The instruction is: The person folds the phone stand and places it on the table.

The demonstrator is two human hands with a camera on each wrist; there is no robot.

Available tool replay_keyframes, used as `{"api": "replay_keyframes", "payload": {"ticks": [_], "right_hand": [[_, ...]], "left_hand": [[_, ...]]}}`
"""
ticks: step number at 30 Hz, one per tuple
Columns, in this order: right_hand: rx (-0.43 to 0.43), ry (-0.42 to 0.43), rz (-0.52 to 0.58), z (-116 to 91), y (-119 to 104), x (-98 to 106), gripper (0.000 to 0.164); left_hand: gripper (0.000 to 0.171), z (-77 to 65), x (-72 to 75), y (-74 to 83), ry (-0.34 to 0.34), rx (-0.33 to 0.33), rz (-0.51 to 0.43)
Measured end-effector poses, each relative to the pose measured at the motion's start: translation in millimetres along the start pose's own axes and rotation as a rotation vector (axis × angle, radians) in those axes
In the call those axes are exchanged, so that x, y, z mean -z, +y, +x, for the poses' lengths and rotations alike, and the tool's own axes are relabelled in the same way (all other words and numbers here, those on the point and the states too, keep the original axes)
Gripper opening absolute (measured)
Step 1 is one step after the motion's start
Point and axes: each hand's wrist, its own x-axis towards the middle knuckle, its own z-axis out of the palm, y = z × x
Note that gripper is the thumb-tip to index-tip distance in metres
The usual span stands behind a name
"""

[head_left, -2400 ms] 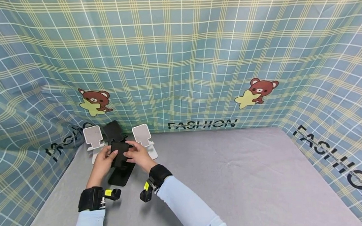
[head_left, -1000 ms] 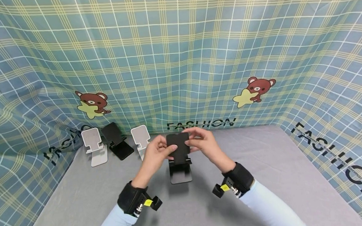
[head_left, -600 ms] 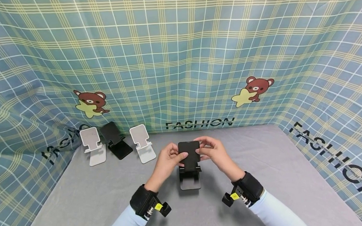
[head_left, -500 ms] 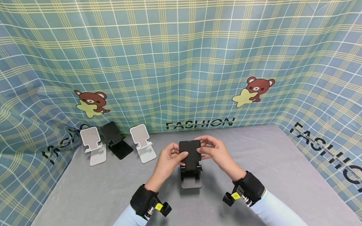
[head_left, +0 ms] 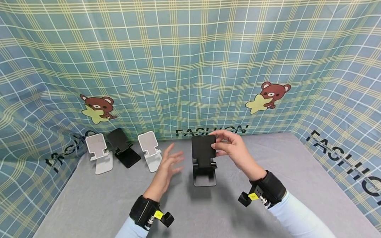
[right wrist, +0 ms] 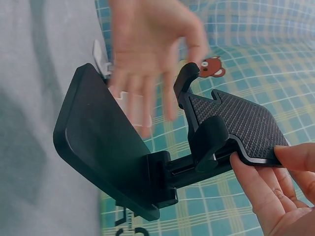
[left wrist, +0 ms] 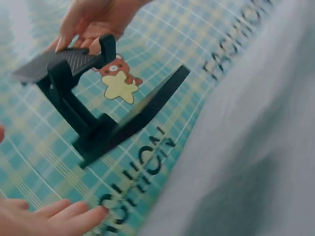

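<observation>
A black phone stand [head_left: 203, 148] hangs over the middle of the table, unfolded, its shadow falling below it. My right hand [head_left: 234, 150] pinches the upper right edge of its back plate between thumb and fingers. The right wrist view shows the textured pad [right wrist: 246, 125], two curved front hooks and the flat base [right wrist: 98, 142], tilted in that view. To the left of the stand, apart from it, my left hand [head_left: 163, 171] has its fingers spread and holds nothing. Those fingers [left wrist: 69, 216] also show low in the left wrist view.
At the back left of the grey table [head_left: 276, 186] stand a white phone stand [head_left: 103, 163], another black one [head_left: 128, 157] and a second white one [head_left: 153, 161], all unfolded. A plaid cloth [head_left: 188, 62] walls in the back and sides.
Both hands carried the black phone stand from the group at the left to the middle. Since half a second ago my left hand has let go and moved left; the stand has risen slightly.
</observation>
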Motion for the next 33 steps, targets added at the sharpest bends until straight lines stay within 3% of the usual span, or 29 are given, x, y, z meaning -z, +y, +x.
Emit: {"api": "replay_keyframes", "payload": {"ticks": [2, 5, 9, 16, 22, 27, 30, 33], "right_hand": [[-0.001, -0.002, -0.008, 2, -3, 0, 0.037], [-0.003, -0.004, -0.024, 4, -6, 0, 0.037], [-0.01, -0.015, -0.028, 5, -7, -1, 0.036], [-0.01, -0.022, -0.02, 6, -5, 0, 0.035], [-0.017, -0.039, -0.02, 7, -3, 1, 0.037], [0.008, -0.076, -0.102, 9, -5, 5, 0.041], [0.047, -0.098, -0.201, 11, -5, 7, 0.052], [0.061, -0.14, -0.259, 14, -1, 5, 0.075]], "left_hand": [[0.077, -1.8, 1.7, -5.6, -0.1, 0.105, -0.123], [0.085, -5.6, -2.2, -13.5, -0.233, 0.223, -0.229], [0.085, -9.8, -14.2, -21.3, -0.308, 0.261, -0.267], [0.069, -10.1, -24.5, -28.9, -0.279, 0.244, -0.206], [0.07, -10.3, -24.2, -28.5, -0.265, 0.244, -0.184], [0.071, -10.5, -22.9, -27.2, -0.256, 0.238, -0.183], [0.07, -10.1, -22.7, -26.8, -0.256, 0.233, -0.182], [0.069, -9.9, -23.2, -26.1, -0.26, 0.231, -0.173]]}}
